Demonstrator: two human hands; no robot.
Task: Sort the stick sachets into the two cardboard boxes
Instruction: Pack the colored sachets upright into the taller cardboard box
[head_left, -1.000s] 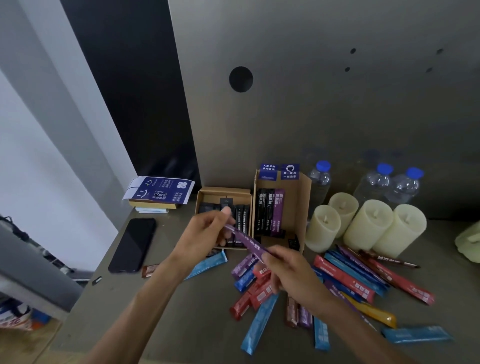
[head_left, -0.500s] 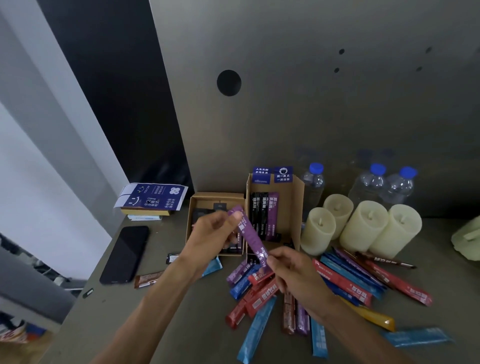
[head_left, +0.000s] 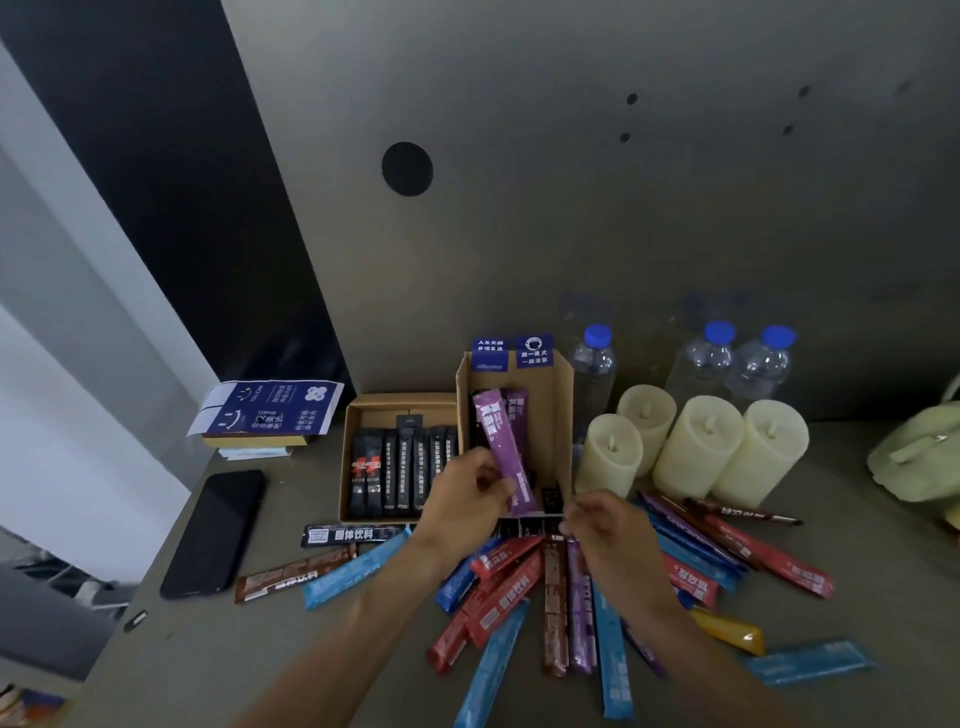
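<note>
Left hand: raised above the table, forearm reaching in from the near edge, fingers pinched on the lower part of a purple sachet. The sachet stands nearly upright, its top leaning slightly left, over the mouth of the taller box.

Right hand: low over the table just right of the left hand, fingers curled loosely; whether it holds anything cannot be told.

Surroundings: the taller box stands near the far edge of the table against the wall panel, with purple and dark sachets inside. The lower box touches its left side and holds a row of black sachets. To the right, cream candles crowd close to the taller box, with water bottles behind them. To the left, a dark phone lies near the left edge, and a blue-covered stack sits towards the far left corner.

Loose sachets, red, blue, purple, brown and yellow, fan out across the table beneath and right of both hands, towards the near edge. Bare table shows at the near left.
</note>
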